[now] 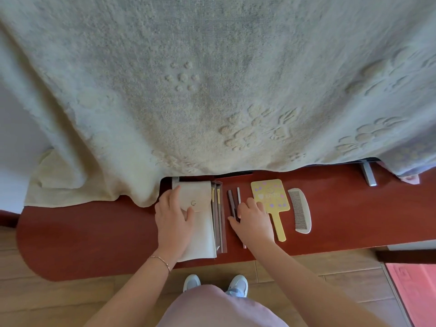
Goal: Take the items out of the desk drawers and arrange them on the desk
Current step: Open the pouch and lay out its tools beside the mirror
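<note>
On the red-brown desk (94, 232) lies a row of items. My left hand (173, 220) rests flat on a cream fabric pouch (200, 232) with a snap flap. Right beside the pouch is a clear sleeve of brushes (220, 223). My right hand (253, 219) lies on some thin dark and pale pencils (232, 201), fingers spread over their lower ends. A yellow hand mirror (271, 197) lies to the right of that hand, then a white comb (300, 210). No drawer is in view.
A large pale patterned towel (212, 90) hangs over something at the back of the desk and covers most of the view. A metal foot (368, 177) shows under it at the right. A pink mat (417, 291) lies on the wooden floor at the lower right.
</note>
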